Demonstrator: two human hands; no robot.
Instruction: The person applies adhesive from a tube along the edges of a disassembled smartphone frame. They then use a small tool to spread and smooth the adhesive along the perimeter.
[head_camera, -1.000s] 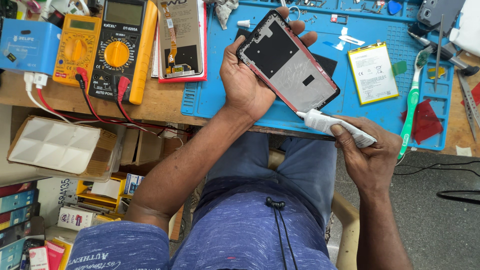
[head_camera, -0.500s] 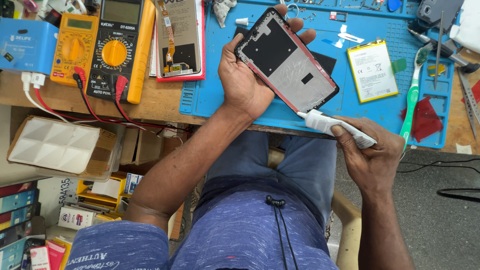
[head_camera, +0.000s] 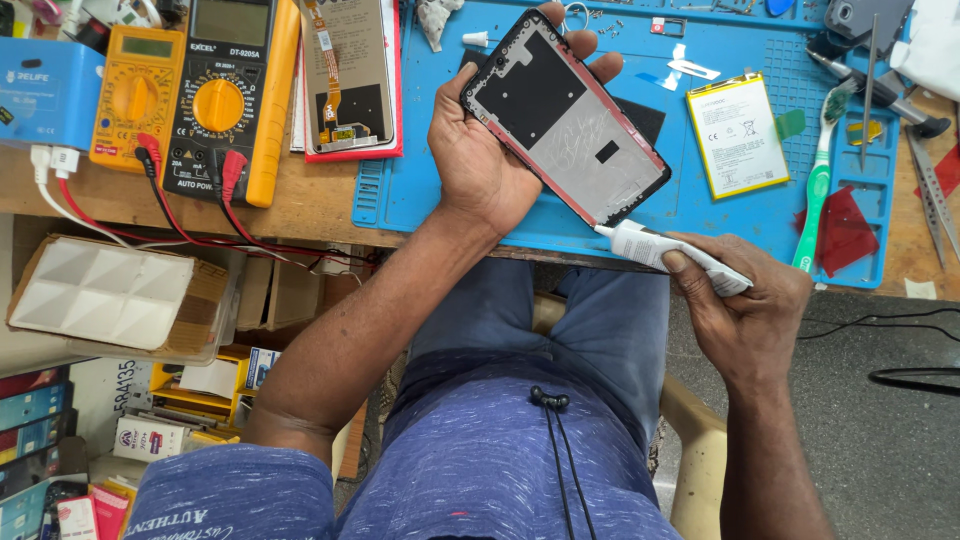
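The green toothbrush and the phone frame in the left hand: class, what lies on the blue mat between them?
In the head view, a white rectangular battery lies flat on the blue mat, between the phone frame and the green toothbrush.

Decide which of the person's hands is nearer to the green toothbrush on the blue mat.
Right. The right hand, gripping a white tube, sits just beside the green toothbrush lower end. The left hand holds the phone frame farther across the blue mat.
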